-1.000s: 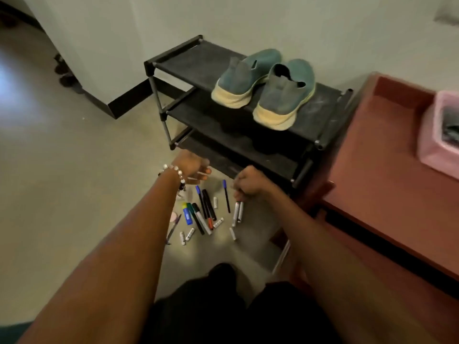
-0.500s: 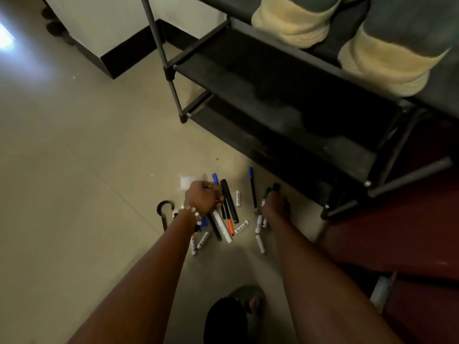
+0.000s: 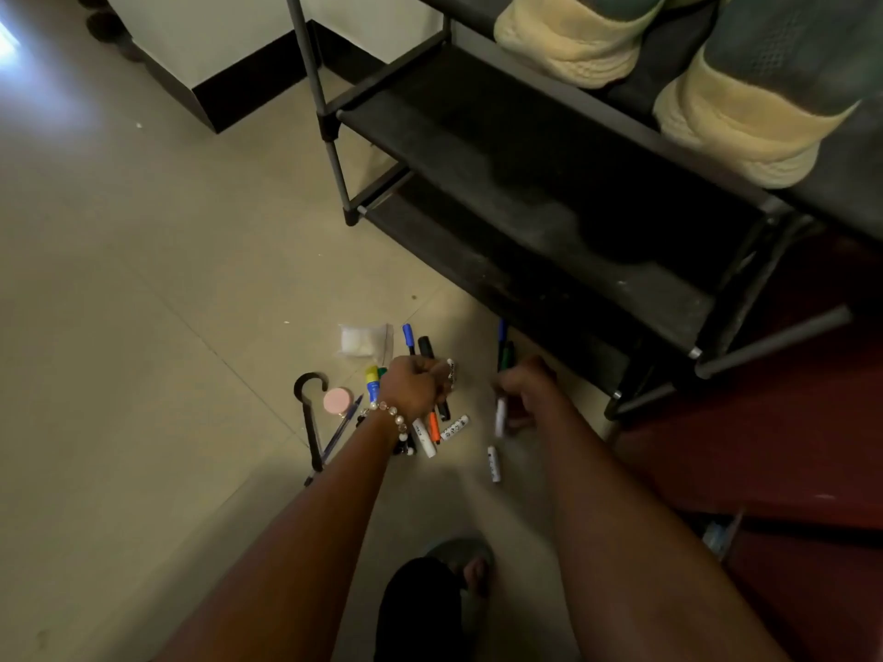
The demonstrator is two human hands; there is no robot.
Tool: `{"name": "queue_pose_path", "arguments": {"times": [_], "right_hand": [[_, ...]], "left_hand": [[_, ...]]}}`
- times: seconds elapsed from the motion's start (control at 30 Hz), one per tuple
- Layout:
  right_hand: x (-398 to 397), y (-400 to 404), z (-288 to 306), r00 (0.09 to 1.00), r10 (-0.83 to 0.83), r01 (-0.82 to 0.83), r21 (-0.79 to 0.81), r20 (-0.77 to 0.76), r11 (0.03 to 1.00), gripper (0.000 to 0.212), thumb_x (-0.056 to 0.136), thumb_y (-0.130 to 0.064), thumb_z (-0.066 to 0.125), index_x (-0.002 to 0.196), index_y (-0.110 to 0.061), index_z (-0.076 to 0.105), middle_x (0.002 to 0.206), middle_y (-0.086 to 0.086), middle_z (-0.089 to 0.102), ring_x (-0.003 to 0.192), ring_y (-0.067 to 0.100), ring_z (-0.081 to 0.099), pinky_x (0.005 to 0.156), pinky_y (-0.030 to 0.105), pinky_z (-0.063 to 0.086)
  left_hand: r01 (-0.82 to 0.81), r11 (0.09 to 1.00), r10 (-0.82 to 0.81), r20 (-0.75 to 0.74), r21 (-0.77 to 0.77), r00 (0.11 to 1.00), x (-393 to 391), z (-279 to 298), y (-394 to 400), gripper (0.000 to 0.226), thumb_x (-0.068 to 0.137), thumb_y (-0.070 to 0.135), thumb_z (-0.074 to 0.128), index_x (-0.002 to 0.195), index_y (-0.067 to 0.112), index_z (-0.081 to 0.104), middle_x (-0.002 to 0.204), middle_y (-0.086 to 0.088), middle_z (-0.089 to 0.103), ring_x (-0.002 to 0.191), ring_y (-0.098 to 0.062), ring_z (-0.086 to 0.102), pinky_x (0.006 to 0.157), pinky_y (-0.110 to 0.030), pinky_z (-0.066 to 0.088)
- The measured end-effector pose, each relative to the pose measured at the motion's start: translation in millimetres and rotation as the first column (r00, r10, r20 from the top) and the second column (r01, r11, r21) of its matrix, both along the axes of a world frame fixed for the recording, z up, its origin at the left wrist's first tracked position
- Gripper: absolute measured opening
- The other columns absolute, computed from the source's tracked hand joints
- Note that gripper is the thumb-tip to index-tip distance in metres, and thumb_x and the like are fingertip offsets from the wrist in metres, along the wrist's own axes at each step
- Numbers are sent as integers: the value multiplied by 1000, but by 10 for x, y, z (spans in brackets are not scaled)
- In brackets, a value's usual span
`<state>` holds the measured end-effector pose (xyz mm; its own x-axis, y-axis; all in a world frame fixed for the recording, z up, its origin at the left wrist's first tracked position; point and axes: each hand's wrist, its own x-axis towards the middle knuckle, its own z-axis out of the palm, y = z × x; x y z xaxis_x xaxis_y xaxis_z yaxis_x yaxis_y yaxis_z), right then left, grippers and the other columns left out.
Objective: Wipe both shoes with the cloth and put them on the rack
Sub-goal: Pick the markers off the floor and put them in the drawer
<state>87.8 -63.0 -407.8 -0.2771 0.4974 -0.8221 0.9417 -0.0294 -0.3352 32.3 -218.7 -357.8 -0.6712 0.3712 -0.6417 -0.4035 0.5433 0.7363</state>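
Note:
Two teal shoes with cream soles stand on the top shelf of the black rack (image 3: 549, 150): the left shoe (image 3: 573, 35) and the right shoe (image 3: 745, 112), heels toward me. No cloth is visible. Low over the floor, my left hand (image 3: 413, 389), with a bead bracelet at the wrist, is curled around small white marker-like sticks (image 3: 449, 369). My right hand (image 3: 528, 391), blurred, grips a white marker (image 3: 500, 418) that points down toward me.
Several pens and markers (image 3: 432, 427) lie scattered on the tiled floor between my hands. A black hooked stick (image 3: 310, 422), a pink round lid (image 3: 337, 401) and a white packet (image 3: 360, 340) lie to the left. A dark red cabinet (image 3: 788, 470) stands at the right.
The view dropped from the rack top to the floor. My left hand closed over small white sticks, and my right hand lifted a white marker from the pile.

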Motion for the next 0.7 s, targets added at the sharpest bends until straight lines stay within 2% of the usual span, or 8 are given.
{"name": "queue_pose_path", "arguments": {"times": [0.1, 0.2, 0.3, 0.37, 0.43, 0.57, 0.63, 0.7], "right_hand": [[-150, 2, 420, 978, -45, -38, -384, -203, 923, 35, 81, -9, 71, 112, -3, 56, 87, 19, 68, 73, 29, 70, 62, 45, 59], [-186, 49, 565, 930, -70, -128, -497, -361, 858, 24, 77, -7, 71, 97, 2, 62, 86, 20, 71, 74, 27, 72, 56, 37, 58], [-87, 114, 314, 964, 96, -96, 10, -249, 995, 35, 75, -10, 77, 104, 1, 60, 109, 24, 64, 80, 27, 70, 63, 34, 58], [80, 92, 129, 936, 350, -343, 328, 40, 880, 65, 70, -23, 83, 125, -3, 55, 129, 18, 57, 113, 30, 59, 85, 34, 51], [226, -34, -33, 900, 414, -434, 351, 135, 830, 62, 71, -27, 82, 123, -5, 57, 127, 14, 60, 117, 27, 57, 89, 32, 50], [208, -62, -191, 972, 234, -235, 269, 37, 934, 27, 78, -4, 73, 102, 0, 62, 101, 17, 69, 87, 30, 70, 77, 41, 58], [133, 34, -93, 999, -5, 7, 64, -35, 998, 18, 78, 4, 71, 91, 2, 59, 76, 17, 68, 58, 26, 68, 61, 40, 60], [53, 86, 124, 997, -51, 39, -209, -52, 977, 13, 81, 7, 67, 83, 3, 55, 56, 13, 65, 45, 20, 64, 48, 31, 57]], "left_hand": [[-84, 984, 37, 281, 157, 959, 10, 45, 61, 32, 97, 38, 50, 95, 9, 65, 90, -16, 65, 80, -29, 61, 70, -34, 50], [-239, 946, 118, 453, 219, 884, -8, 46, 109, 29, 99, 31, 49, 101, 6, 63, 96, -18, 70, 82, -33, 68, 65, -39, 58], [-420, 888, 301, 453, 189, 839, -25, 50, 74, 18, 100, 18, 44, 89, 8, 54, 77, -10, 61, 57, -23, 58, 45, -24, 44], [-514, 848, 435, 382, 131, 815, -76, -17, -20, 16, 99, 15, 45, 89, 7, 55, 70, -10, 61, 49, -20, 53, 39, -21, 37], [-544, 834, 492, 321, 91, 809, -115, -55, -138, 13, 97, 13, 48, 89, 6, 55, 67, -8, 59, 48, -17, 49, 39, -24, 34], [-515, 856, 492, 237, 41, 837, -164, -111, -321, 14, 95, 16, 55, 85, 7, 57, 64, -4, 60, 36, -8, 46, 33, -18, 34], [-494, 868, 478, 195, 42, 857, -167, -125, -353, 16, 93, 19, 59, 82, 7, 59, 61, -3, 59, 33, -6, 45, 32, -18, 34], [-461, 884, 441, 192, 73, 877, -141, -117, -339, 19, 92, 23, 62, 84, 6, 61, 63, -4, 59, 35, -6, 45, 34, -18, 36]]}}
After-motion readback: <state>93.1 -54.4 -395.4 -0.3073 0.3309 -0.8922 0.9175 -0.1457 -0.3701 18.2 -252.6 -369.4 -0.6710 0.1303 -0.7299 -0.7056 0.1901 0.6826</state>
